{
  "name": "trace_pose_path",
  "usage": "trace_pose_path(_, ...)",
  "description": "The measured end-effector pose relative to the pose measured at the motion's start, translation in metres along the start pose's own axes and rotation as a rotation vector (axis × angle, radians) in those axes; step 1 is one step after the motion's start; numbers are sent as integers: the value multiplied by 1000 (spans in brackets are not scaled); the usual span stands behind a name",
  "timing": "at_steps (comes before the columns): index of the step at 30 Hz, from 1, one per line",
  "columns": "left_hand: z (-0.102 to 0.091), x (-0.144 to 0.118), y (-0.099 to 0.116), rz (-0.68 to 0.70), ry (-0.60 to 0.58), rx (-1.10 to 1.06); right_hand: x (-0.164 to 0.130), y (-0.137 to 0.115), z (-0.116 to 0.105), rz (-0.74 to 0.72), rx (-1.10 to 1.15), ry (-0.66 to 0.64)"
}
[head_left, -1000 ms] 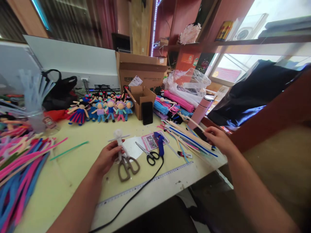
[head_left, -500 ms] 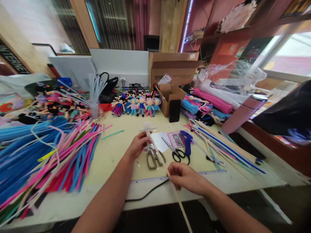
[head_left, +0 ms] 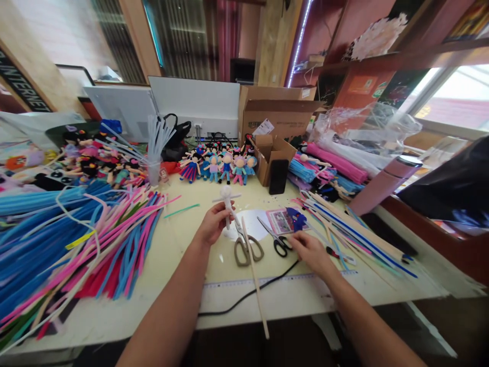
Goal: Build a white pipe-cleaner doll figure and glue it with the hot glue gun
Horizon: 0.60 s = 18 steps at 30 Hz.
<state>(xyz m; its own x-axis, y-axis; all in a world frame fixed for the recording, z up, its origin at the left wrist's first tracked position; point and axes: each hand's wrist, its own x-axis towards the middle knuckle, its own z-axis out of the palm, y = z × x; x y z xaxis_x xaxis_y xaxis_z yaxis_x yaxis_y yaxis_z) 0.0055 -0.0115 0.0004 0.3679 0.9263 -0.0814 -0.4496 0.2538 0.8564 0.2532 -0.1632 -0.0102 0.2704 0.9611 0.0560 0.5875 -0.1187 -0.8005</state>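
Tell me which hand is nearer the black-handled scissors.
Right. The right hand lies just right of the black-handled scissors, almost touching the handles. The left hand is farther left, holding up a white doll figure.

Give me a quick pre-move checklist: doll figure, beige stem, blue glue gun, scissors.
1. White doll figure gripped upright in left hand: ok.
2. Beige stem within reach, lying loose across the table edge, one end overhanging: ok.
3. Right hand free: ok, open beside the black-handled scissors.
4. Blue glue gun reachable just beyond the right hand: ok; whether it is hot: cannot tell.
5. Tan-handled scissors closed: ok.
6. Black cord clear of the stem: not ok, they cross.
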Motion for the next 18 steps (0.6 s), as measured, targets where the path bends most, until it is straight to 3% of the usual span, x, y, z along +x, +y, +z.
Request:
trace_pose_path(3, 2, -1, -1, -7, -14, 10, 1, 30, -22, 8, -160, 212)
trace_pose_path(5, 6, -2, -2, -18, -20, 15, 11, 42, -26, 67, -220, 263)
trace_pose_path(11, 26, -7, 4, -75, -66, 55, 51, 36, -11, 90, -239, 154)
trace_pose_path(18, 38, 0, 19, -119, -96, 121, 50, 27, -14, 260, -295, 111)
